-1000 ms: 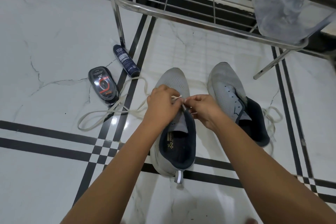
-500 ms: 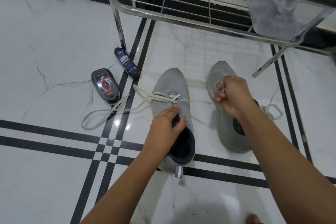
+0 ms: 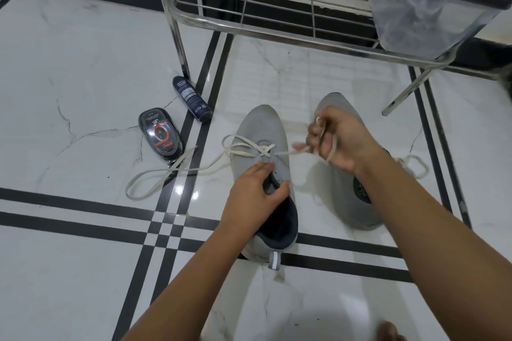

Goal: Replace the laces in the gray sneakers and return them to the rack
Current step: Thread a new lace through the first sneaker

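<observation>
Two gray sneakers stand on the marble floor. The left sneaker (image 3: 260, 130) has a cream lace (image 3: 171, 171) crossed through its front eyelets, with a long loop trailing left over the floor. My left hand (image 3: 256, 188) grips that sneaker at the tongue and collar, thumb on the right side. Raised to the right, my right hand (image 3: 336, 141) holds the lace's other end, wound around its curled fingers. The right sneaker (image 3: 357, 202) lies partly hidden behind my right hand and forearm. Another cream lace (image 3: 415, 165) lies on the floor beyond it.
A steel shoe rack (image 3: 277, 28) stands just behind the sneakers, one leg at the right (image 3: 404, 94). A clear plastic-wrapped item (image 3: 415, 8) sits on its right end. A dark spray can (image 3: 192, 98) and a shoe-polish pack (image 3: 160, 131) lie on the floor to the left.
My right hand left the eyelets and pulled the lace end up and to the right. My left hand slid back to hold the sneaker's tongue and collar.
</observation>
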{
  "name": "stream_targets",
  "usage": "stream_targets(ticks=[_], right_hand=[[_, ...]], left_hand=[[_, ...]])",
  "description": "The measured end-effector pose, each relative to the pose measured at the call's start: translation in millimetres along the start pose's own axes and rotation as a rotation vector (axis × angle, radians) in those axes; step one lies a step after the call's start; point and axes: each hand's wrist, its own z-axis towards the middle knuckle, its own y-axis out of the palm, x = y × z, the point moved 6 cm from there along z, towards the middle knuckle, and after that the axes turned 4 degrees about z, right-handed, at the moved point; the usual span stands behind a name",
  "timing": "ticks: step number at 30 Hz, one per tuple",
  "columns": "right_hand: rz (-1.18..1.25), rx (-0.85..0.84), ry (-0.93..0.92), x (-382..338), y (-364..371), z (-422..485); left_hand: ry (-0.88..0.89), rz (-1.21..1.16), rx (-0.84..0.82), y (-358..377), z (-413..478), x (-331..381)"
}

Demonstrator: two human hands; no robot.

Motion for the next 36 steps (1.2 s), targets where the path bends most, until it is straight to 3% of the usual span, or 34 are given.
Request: stream_targets(ticks=[3,5,6,8,12,13,14,15,17,19,23,26,29,32,36], right_hand=[[-0.997,0.088,0.096,23.1,-0.9,5.9],[-1.346,-0.004,0.118,34.1,1.4,10.1],[-1.333,-0.025,0.085,33.5,2.8,10.5],[-1.073,-0.055,-0.026,19.3,8.1,7.6],[-0.124,-0.104,-0.134,-14.8,4.1,-2.8],[0.064,-0.102,-0.1,-12.6,2.0,-2.4],[0.096,-0.064,-0.074,-6.8,-0.5,1.0],[-0.046,0.003,-0.061,0.7,-3.7,6.8],[-0.619,0.096,-0.053,16.2,-8.5,17.9],[-1.061,0.068,-0.019,31.1,-2.7,25.5],[-1.423,0.033,-0.041,34.7,16.6,29.2],[-1.403,-0.007,0.05,33.0,18.9,27.5],[-1.189,-0.041,0.091,20.9,12.6,19.0],[-0.932,-0.017,0.131,17.0,-4.4,12.4],[-0.87,0.068,0.127,33.9,-19.1,13.7]], left_hand=[[-0.01,0.011,-0.006,-0.1,0.7,-0.2],[-0.013,0.014,-0.01,-0.2,0.7,-0.5],[-0.015,0.013,-0.01,-0.3,0.4,-0.4],[-0.021,0.006,-0.011,-0.6,0.1,-0.9],[-0.03,-0.004,-0.016,0.3,0.8,-2.3],[-0.032,-0.006,-0.018,0.3,0.4,-2.4],[-0.033,-0.008,-0.021,0.3,0.3,-1.6],[-0.033,-0.012,-0.022,0.3,0.2,-1.1],[-0.033,-0.013,-0.02,0.4,0.7,-0.6],[-0.026,-0.001,-0.019,-0.1,0.7,0.0],[-0.016,0.009,-0.027,-0.6,0.7,1.6],[-0.034,0.008,-0.033,0.2,2.1,-0.6],[-0.052,0.012,-0.043,1.0,3.3,-3.6],[-0.036,0.034,-0.052,2.5,4.4,-3.1],[0.001,0.08,-0.087,6.5,6.2,-1.2]])
